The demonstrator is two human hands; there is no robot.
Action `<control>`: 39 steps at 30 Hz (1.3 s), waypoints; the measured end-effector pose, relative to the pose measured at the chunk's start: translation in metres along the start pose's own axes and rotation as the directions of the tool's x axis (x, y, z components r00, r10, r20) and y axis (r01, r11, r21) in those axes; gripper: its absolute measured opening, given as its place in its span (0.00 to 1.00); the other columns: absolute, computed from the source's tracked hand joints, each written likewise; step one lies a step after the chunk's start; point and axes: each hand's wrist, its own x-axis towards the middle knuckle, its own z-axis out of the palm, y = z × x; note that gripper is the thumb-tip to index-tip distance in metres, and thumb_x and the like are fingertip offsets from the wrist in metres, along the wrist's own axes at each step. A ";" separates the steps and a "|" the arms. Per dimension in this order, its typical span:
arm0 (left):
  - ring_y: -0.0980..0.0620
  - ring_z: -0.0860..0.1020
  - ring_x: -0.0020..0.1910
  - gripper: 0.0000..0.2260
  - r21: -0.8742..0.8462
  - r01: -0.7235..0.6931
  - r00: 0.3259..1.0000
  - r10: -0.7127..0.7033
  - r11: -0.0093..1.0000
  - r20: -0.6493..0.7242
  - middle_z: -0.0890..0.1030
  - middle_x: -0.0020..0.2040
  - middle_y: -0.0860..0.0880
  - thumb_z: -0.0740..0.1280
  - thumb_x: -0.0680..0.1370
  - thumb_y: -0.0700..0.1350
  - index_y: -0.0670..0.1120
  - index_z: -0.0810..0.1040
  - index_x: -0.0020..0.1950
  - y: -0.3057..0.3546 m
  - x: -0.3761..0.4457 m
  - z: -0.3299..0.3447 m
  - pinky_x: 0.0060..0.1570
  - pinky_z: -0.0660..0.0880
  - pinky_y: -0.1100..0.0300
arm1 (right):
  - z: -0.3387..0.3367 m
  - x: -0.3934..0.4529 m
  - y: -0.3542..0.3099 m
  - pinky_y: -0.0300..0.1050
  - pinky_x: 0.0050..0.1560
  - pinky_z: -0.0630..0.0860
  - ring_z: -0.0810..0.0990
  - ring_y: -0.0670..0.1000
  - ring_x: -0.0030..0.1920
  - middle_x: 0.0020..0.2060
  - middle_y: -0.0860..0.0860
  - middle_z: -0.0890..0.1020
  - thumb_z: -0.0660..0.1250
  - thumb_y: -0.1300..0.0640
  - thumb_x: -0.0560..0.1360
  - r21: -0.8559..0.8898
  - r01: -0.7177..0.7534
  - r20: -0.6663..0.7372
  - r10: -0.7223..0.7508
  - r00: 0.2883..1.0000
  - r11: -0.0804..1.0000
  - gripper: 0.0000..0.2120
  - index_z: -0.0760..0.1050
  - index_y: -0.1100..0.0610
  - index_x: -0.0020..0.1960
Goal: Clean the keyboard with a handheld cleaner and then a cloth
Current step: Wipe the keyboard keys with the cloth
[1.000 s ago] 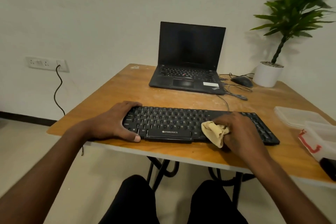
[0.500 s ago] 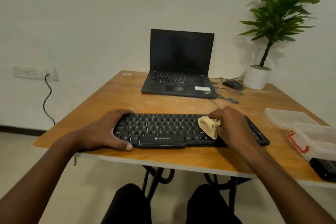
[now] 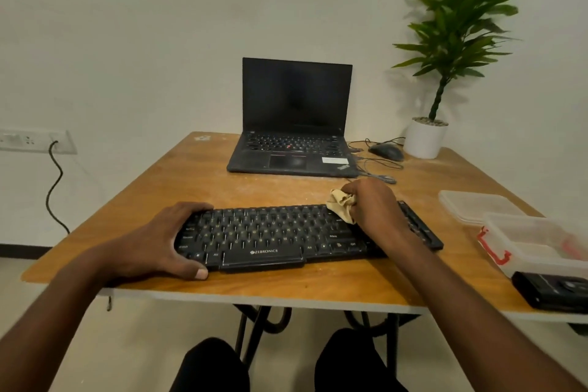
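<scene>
Keyboard [image 3: 280, 234], flat black plastic, lies on a wooden table [image 3: 178, 188]; left hand [image 3: 159, 245] grips its left end, right hand [image 3: 377, 208] clutches a crumpled tan cloth [image 3: 342, 205] against its far keys.

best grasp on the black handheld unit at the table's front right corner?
Probably from above, fingers across the short width of the black handheld unit. It lies flat at the table corner, top face up and clear. The clear container sits close behind it, and its right end is out of frame.
</scene>
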 end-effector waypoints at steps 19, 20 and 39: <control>0.68 0.67 0.67 0.54 -0.014 -0.016 1.000 0.016 1.000 -0.005 0.62 0.69 0.75 0.81 0.54 0.75 0.75 0.57 0.75 -0.018 0.007 0.000 0.64 0.72 0.59 | -0.007 -0.013 0.035 0.49 0.54 0.79 0.80 0.54 0.57 0.56 0.52 0.85 0.72 0.67 0.71 0.025 -0.028 -0.010 0.029 1.000 0.999 0.23 0.81 0.49 0.63; 0.68 0.67 0.66 0.55 -0.021 -0.017 1.000 0.016 1.000 -0.004 0.62 0.69 0.75 0.81 0.54 0.75 0.74 0.58 0.75 -0.017 0.007 -0.001 0.64 0.72 0.59 | -0.006 -0.007 0.038 0.48 0.54 0.78 0.80 0.54 0.58 0.57 0.52 0.84 0.72 0.66 0.72 0.014 -0.040 -0.019 0.041 0.999 0.999 0.23 0.81 0.49 0.64; 0.62 0.70 0.68 0.55 -0.051 -0.044 0.999 0.044 0.998 -0.007 0.65 0.69 0.72 0.84 0.53 0.72 0.75 0.60 0.75 -0.028 0.016 -0.003 0.65 0.75 0.51 | -0.018 -0.021 0.053 0.46 0.50 0.77 0.79 0.52 0.54 0.53 0.50 0.85 0.72 0.67 0.71 0.032 -0.055 0.013 0.055 0.998 0.998 0.22 0.83 0.49 0.61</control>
